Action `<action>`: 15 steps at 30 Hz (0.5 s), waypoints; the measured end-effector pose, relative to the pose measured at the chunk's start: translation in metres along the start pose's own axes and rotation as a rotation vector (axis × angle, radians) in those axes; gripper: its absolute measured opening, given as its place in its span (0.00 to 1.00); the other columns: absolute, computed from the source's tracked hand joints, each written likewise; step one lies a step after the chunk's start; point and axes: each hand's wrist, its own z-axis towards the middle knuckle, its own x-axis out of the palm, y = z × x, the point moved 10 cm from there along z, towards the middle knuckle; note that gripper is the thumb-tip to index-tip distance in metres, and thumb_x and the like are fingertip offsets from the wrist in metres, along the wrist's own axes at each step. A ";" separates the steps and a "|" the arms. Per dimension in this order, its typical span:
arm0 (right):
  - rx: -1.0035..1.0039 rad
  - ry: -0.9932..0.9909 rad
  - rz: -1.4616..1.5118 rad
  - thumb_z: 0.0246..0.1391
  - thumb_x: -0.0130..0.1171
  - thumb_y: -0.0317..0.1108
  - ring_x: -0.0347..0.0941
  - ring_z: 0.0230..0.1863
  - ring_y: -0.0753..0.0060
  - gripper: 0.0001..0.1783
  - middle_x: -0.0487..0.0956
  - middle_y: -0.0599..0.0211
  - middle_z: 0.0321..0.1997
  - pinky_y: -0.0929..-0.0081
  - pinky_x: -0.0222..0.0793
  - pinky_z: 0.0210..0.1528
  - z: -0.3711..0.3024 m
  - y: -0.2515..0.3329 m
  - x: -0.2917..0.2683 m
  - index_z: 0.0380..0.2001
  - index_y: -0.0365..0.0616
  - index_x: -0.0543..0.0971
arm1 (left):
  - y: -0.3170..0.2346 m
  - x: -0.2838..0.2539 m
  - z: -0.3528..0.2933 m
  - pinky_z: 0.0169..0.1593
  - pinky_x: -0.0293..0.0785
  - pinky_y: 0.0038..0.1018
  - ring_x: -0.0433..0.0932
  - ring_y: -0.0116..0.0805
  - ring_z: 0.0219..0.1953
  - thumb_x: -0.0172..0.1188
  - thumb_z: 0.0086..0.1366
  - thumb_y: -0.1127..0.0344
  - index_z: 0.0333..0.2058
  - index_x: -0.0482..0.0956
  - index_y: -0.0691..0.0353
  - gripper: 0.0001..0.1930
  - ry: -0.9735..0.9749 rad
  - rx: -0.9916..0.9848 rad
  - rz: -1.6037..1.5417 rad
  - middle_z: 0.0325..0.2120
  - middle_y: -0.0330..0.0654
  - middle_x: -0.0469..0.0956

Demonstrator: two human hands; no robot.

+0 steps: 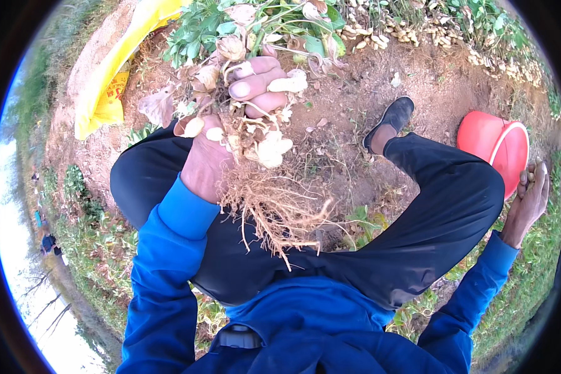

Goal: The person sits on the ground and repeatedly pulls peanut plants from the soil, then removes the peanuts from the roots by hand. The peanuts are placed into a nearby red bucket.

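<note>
My left hand [255,88] is closed round the base of a pulled-up peanut plant [274,202], its fingers wrapped over the stems. Pale peanut pods [271,148] hang beside the fingers, the thin brown roots spread toward my lap, and the leafy top points away from me. Out to the right, my right hand [528,209] is beside the rim of a red plastic bucket [478,136]. Its fingers are curled on a few small peanut pods [530,173]. The inside of the bucket is mostly hidden from this angle.
Many picked peanuts [371,38] lie among plants along the far edge. A yellow sack [106,78] stretches across the ground at the far left. My right foot, in a dark shoe [396,115], stands on bare soil [340,124]. Low green plants [103,255] grow at the left.
</note>
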 end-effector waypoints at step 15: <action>-0.270 0.188 -0.392 0.64 0.57 0.37 0.77 0.50 0.74 0.23 0.80 0.59 0.55 0.77 0.72 0.50 -0.077 0.064 0.096 0.59 0.38 0.74 | -0.017 -0.017 0.023 0.30 0.70 0.29 0.71 0.34 0.29 0.46 0.73 0.50 0.42 0.72 0.62 0.19 -0.117 0.260 0.247 0.28 0.43 0.72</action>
